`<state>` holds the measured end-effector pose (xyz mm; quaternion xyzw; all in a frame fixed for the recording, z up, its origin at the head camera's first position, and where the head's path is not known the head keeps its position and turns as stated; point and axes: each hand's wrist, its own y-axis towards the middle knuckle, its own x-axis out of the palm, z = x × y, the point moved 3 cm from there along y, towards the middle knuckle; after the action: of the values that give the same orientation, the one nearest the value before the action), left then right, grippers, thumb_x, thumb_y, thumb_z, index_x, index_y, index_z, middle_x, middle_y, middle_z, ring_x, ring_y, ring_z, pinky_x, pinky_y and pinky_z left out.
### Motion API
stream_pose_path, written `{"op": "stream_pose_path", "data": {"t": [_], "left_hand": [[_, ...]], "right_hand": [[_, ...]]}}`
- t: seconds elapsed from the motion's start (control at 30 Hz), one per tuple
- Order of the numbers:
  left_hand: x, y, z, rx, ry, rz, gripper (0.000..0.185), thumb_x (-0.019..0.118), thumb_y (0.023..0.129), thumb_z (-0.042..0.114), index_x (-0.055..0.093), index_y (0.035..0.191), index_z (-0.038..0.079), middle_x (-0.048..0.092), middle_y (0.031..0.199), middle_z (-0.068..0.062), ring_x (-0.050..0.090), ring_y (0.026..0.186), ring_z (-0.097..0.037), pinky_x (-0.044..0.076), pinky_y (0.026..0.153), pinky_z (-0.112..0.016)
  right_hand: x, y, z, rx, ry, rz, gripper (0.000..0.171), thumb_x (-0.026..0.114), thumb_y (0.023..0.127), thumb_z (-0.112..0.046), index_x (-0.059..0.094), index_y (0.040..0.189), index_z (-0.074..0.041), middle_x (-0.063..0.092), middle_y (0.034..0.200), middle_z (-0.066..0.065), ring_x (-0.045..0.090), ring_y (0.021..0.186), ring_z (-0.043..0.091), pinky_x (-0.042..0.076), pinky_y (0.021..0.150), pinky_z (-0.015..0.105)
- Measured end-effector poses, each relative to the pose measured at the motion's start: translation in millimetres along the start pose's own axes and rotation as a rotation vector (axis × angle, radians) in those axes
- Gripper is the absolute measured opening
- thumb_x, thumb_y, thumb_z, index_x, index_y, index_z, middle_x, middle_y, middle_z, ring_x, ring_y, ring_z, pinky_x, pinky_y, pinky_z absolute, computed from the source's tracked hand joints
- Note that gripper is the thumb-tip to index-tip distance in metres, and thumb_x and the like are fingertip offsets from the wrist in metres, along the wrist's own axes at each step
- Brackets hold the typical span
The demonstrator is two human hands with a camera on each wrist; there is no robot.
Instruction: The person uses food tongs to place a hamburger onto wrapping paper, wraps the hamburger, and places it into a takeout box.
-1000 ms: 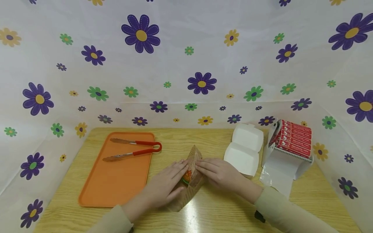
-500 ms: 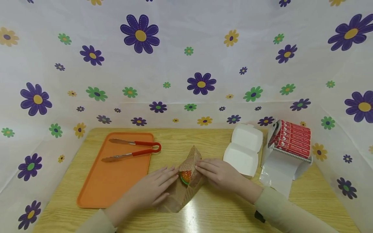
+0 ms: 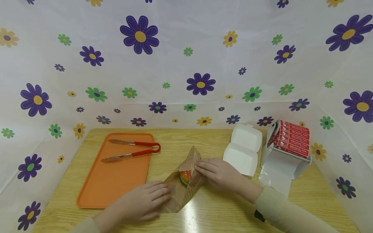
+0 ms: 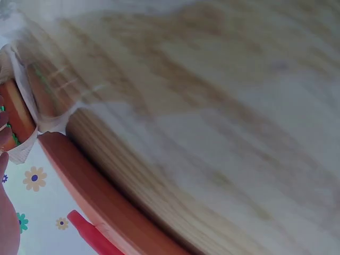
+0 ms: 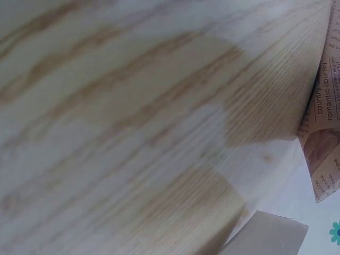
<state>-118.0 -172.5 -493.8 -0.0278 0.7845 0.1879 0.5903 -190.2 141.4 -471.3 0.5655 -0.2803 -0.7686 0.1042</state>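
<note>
Item: brown paper wrapper (image 3: 183,191) with a toy burger (image 3: 185,176) inside, lying near the middle of the wooden table (image 3: 221,207), just right of the orange tray (image 3: 116,181). Change noted: the left hand (image 3: 142,202) is drawing back toward the near table edge; a second ago it was lying over the wrapper's left flap beside the burger, and now its straight, relaxed fingers are resting only on the wrapper's near-left corner. In consequence, that left flap is lying flatter and more of the brown sheet is showing, so the wrap is judged to be looser on that side, not closed. The right hand (image 3: 218,173) is staying where it was, its fingers pinching the upright printed flap (image 3: 193,157) at the burger's far-right side. Appearance: the sheet is creased, plain brown toward the person, printed with fine lettering on the raised point; the burger is showing as an orange-red patch with a green rim in the opening. Also present: red-handled tongs (image 3: 131,150) on the tray, an open white clamshell box (image 3: 243,149) and a red-printed paper-roll dispenser (image 3: 287,145) to the right. Both wrist views are showing mostly blurred tabletop.
</note>
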Motion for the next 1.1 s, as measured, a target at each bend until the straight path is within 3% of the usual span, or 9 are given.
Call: {"op": "stream_pose_path", "data": {"t": [0.27, 0.57, 0.8, 0.93, 1.1], "left_hand": [[11.1, -9.8, -2.0, 0.008, -0.034, -0.008, 0.055, 0.074, 0.094, 0.051, 0.069, 0.135, 0.015, 0.071, 0.133, 0.000, 0.067, 0.124, -0.017, 0.056, 0.110, -0.036], [11.1, -18.2, -0.5, 0.042, -0.066, 0.060, 0.034, 0.071, 0.099, 0.039, 0.073, 0.123, 0.016, 0.074, 0.123, 0.002, 0.070, 0.114, -0.014, 0.061, 0.099, -0.032], [9.9, -22.7, 2.8, 0.042, -0.046, 0.127, 0.024, 0.057, 0.110, 0.030, 0.076, 0.118, 0.017, 0.076, 0.121, 0.003, 0.073, 0.114, -0.013, 0.062, 0.096, -0.029], [12.2, -22.1, 4.1, 0.059, -0.013, 0.166, 0.033, 0.044, 0.115, 0.024, 0.075, 0.111, 0.018, 0.077, 0.118, 0.003, 0.073, 0.111, -0.012, 0.063, 0.093, -0.027], [16.0, -21.3, 3.3, 0.044, -0.046, 0.156, 0.025, 0.052, 0.112, 0.030, 0.074, 0.110, 0.019, 0.076, 0.118, 0.004, 0.073, 0.111, -0.011, 0.063, 0.093, -0.026]], "right_hand": [[-0.2, 0.0, -0.4, -0.003, -0.002, -0.004, 0.041, 0.040, 0.114, -0.019, 0.074, 0.130, -0.001, 0.076, 0.131, 0.010, 0.074, 0.118, 0.022, 0.062, 0.102, 0.034], [1.7, -0.7, -0.4, -0.006, -0.006, 0.002, 0.044, 0.037, 0.114, -0.020, 0.074, 0.130, -0.002, 0.077, 0.130, 0.010, 0.074, 0.118, 0.022, 0.062, 0.101, 0.034], [0.7, -0.1, 0.3, -0.004, -0.007, 0.004, 0.044, 0.036, 0.115, -0.020, 0.075, 0.129, -0.003, 0.077, 0.130, 0.010, 0.074, 0.117, 0.022, 0.062, 0.101, 0.033], [0.5, 0.0, 0.8, -0.005, -0.006, 0.003, 0.044, 0.037, 0.114, -0.019, 0.075, 0.128, -0.003, 0.077, 0.129, 0.010, 0.074, 0.117, 0.022, 0.062, 0.102, 0.033], [0.6, -0.8, 1.0, -0.004, -0.009, 0.003, 0.045, 0.036, 0.114, -0.019, 0.075, 0.128, -0.003, 0.077, 0.129, 0.010, 0.074, 0.117, 0.022, 0.063, 0.101, 0.033]]}}
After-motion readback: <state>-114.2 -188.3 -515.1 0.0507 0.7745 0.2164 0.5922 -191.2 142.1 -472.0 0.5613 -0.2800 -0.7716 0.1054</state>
